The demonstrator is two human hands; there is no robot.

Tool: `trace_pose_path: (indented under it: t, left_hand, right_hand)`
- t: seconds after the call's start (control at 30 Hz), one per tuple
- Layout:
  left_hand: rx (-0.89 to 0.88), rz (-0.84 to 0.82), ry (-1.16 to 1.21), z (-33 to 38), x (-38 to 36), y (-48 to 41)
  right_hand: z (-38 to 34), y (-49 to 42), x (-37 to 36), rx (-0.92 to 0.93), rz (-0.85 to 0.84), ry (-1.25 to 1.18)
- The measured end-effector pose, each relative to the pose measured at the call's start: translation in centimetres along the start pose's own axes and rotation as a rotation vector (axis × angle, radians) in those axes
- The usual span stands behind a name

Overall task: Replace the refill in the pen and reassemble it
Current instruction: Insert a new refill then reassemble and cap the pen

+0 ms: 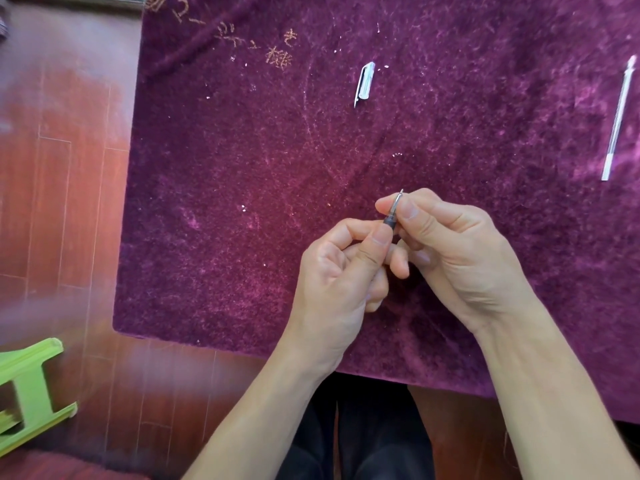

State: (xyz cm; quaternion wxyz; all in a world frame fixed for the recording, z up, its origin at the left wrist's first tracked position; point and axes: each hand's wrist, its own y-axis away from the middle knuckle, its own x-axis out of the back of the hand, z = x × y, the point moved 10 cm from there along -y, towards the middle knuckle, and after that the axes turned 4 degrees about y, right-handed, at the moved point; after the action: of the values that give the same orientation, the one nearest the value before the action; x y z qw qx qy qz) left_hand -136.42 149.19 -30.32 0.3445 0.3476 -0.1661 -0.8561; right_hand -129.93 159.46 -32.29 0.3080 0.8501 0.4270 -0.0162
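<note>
**Pen parts, purple plush-covered tabletop (225, 202)**

Left hand (341, 271) and right hand (453, 247): both pinch one short dark pen section with metal tip (393, 212), over the near-edge middle. Clear clipped plastic cap (365, 83): far middle. Thin white refill (619, 123): right edge.

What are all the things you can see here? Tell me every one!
cloth: one, purple, spread on the floor, gold stitched letters at its far left
pen cap: one, clear with a clip, on the cloth, far middle
refill: one, thin, white, on the cloth, far right
pen part: one, dark grey with a metal tip, between both hands
plastic stool: one, green, lower left
floor: reddish-brown wood, left of the cloth
left hand: pinches the pen part's lower end
right hand: pinches its tip end
</note>
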Motion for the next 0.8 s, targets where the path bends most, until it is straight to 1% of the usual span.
trace_pose_path:
  t: [0.13, 0.27, 0.33, 0.43, 0.53, 0.63, 0.8]
  left_hand:
    - [-0.081, 0.088, -0.043, 0.2, 0.4, 0.1]
    - [-0.021, 0.136, 0.016, -0.3, 1.2, -0.2]
    - [0.016, 0.150, 0.046, -0.3, 1.6, -0.5]
    - [0.057, 0.162, 0.103, -0.3, 2.1, -0.8]
    - [0.066, 0.141, 0.109, 0.1, 2.2, -1.1]
    - [0.045, 0.128, 0.064, 0.6, 2.5, -1.1]
    - [0.035, 0.149, 0.013, 0.9, 3.4, -1.1]
  right_hand:
    - [0.0, -0.1, -0.1, -0.030, 0.019, 0.054]
    - [-0.6, -0.8, 0.1, -0.046, 0.044, 0.168]
    - [-1.4, -1.5, 1.0, -0.032, 0.111, 0.213]
    - [-3.7, -3.0, 2.8, 0.054, 0.265, 0.359]
    - [-6.8, -5.2, 3.0, 0.171, 0.384, 0.611]
    - [-8.9, -7.7, 2.2, 0.229, 0.456, 0.772]
    - [-11.2, -10.5, 0.1, 0.293, 0.527, 0.922]
